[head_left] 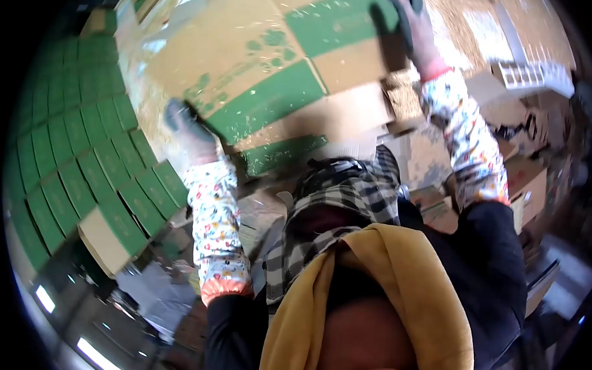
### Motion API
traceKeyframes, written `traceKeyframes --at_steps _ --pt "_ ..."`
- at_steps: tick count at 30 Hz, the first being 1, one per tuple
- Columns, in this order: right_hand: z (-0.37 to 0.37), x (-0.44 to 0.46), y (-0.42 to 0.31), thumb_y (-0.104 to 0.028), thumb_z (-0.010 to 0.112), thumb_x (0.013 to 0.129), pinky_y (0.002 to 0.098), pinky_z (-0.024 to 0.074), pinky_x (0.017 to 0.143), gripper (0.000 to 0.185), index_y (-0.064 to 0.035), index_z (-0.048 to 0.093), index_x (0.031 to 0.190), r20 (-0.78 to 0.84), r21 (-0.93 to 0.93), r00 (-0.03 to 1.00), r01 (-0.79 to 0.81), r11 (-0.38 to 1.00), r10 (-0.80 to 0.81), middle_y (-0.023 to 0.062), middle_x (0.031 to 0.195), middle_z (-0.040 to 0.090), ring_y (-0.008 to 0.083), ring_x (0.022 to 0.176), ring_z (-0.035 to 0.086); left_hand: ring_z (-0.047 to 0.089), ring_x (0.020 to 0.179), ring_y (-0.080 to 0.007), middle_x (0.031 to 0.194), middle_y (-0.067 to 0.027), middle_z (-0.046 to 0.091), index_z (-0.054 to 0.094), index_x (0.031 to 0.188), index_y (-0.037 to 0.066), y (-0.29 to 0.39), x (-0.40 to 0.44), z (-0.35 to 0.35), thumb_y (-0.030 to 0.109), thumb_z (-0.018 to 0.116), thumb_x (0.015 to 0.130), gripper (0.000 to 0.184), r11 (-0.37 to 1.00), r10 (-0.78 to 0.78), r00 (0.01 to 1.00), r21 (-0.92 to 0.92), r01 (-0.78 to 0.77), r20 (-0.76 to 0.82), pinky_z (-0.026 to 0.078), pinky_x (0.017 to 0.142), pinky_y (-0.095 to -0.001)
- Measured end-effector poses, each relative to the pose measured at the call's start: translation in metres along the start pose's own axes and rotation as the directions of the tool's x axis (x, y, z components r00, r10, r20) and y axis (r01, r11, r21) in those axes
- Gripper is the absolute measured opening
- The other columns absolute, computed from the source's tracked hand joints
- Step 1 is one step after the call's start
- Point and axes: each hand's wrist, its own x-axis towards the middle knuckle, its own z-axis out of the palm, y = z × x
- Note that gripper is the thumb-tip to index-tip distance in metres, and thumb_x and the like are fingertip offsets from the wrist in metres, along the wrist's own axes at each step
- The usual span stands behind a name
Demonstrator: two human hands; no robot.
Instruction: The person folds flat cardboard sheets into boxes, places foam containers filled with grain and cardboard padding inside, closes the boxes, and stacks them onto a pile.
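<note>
A broad cardboard sheet [215, 58] with green printed panels lies under both arms, flecked with straw-coloured bits. My left hand [190, 132], in a grey glove, rests at its lower left side with the fingers extended close together; nothing shows in them. Over the sheet's upper right part is my right hand [414, 26], also gloved, with its fingers apart and their tips cut off by the top edge of the view. It casts a dark shadow on the green panel beside it. Patterned sleeve covers reach both wrists.
Rows of green cartons [79, 132] are stacked at the left, one with a bare cardboard side [105, 240]. A white gridded piece [518, 75] lies at the upper right, near stacked brown cardboard [410, 101]. Grey plastic [155, 294] lies at the lower left.
</note>
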Motion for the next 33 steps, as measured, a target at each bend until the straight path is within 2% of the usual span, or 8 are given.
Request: traceKeyframes --at_steps 5,9,15,19,26,27,29,33 --pt "-0.011 0.002 -0.008 -0.019 0.054 0.088 0.0363 0.0394 0.097 0.046 0.0024 0.045 0.127 0.184 0.107 0.962 -0.226 0.968 0.204 0.0193 0.131 0.046 0.0277 0.118 0.047 0.056 0.105 -0.02 0.112 -0.0101 0.06 0.056 0.114 0.003 0.106 -0.015 0.064 0.041 0.045 0.094 0.044 0.986 0.144 0.969 -0.113 -0.123 0.202 0.045 0.091 -0.0335" --pt "-0.01 -0.008 -0.01 -0.023 0.055 0.086 0.0374 0.0377 0.099 0.05 0.002 0.045 0.128 0.212 0.136 0.957 -0.229 0.964 0.197 0.0194 0.132 0.045 0.028 0.12 0.045 0.056 0.107 -0.0279 0.121 -0.0165 0.053 0.052 0.119 -0.001 0.089 -0.018 0.063 0.005 0.049 0.092 0.029 0.321 0.17 0.488 0.42 -0.849 0.856 0.048 0.091 -0.0387" --pt "-0.017 -0.006 -0.045 -0.029 0.057 0.084 0.039 0.035 0.101 0.055 0.0014 0.045 0.129 0.234 0.142 0.957 -0.207 0.968 0.17 0.0195 0.134 0.042 0.0283 0.123 0.043 0.058 0.101 -0.0203 0.111 -0.0093 0.06 0.058 0.115 0.001 0.12 0.032 0.046 0.022 0.049 0.094 0.031 0.814 -0.38 0.803 0.578 0.055 0.458 0.049 0.081 -0.0312" --pt "-0.022 -0.001 -0.063 -0.033 0.058 0.083 0.0401 0.0333 0.103 0.059 0.001 0.045 0.13 0.256 0.154 0.953 -0.204 0.967 0.16 0.0197 0.136 0.041 0.0286 0.125 0.041 0.064 0.069 -0.0259 0.081 -0.016 0.065 0.063 0.099 0.001 0.133 -0.079 0.101 0.028 0.061 0.086 0.03 -0.2 -0.175 0.443 0.409 -0.89 0.879 0.049 0.064 -0.0345" --pt "-0.016 0.011 -0.102 -0.04 0.06 0.081 0.042 0.0302 0.105 0.066 0.0003 0.044 0.131 0.364 0.168 0.929 -0.13 0.977 0.061 0.0199 0.138 0.038 0.029 0.128 0.038 0.036 0.129 -0.035 0.139 -0.0195 0.037 0.038 0.134 0.0 0.109 -0.103 0.079 0.044 0.066 0.078 0.076 0.692 -0.581 -0.166 0.376 -0.616 0.796 0.028 0.106 -0.0437" --pt "-0.014 0.015 -0.097 -0.041 0.06 0.081 0.0423 0.0298 0.106 0.067 0.0002 0.044 0.131 0.377 0.183 0.924 -0.137 0.974 0.059 0.0199 0.139 0.038 0.0291 0.128 0.037 0.028 0.134 -0.0332 0.141 -0.0207 0.034 0.025 0.14 -0.003 0.121 -0.108 0.073 0.034 0.075 0.072 0.092 0.606 -0.58 -0.17 0.282 -0.744 0.797 0.021 0.111 -0.0419" --pt "-0.014 0.018 -0.091 -0.043 0.061 0.08 0.0428 0.0289 0.107 0.069 0.0 0.044 0.131 0.393 0.198 0.919 -0.126 0.972 0.039 0.02 0.139 0.037 0.0292 0.129 0.037 0.028 0.134 -0.0339 0.143 -0.022 0.031 0.024 0.14 -0.004 0.104 -0.114 0.057 0.024 0.08 0.067 0.097 0.66 -0.236 0.514 0.524 -0.538 0.825 0.019 0.111 -0.0406" --pt "-0.022 0.011 -0.104 -0.047 0.062 0.079 0.0439 0.0271 0.108 0.073 -0.0005 0.044 0.132 0.407 0.208 0.913 -0.089 0.974 -0.004 0.0201 0.141 0.036 0.0294 0.131 0.035 0.026 0.134 -0.0306 0.143 -0.0249 0.027 0.019 0.14 -0.006 0.047 -0.08 0.051 0.023 0.073 0.077 0.088 0.368 0.054 0.752 0.687 -0.627 0.657 0.02 0.111 -0.0392"
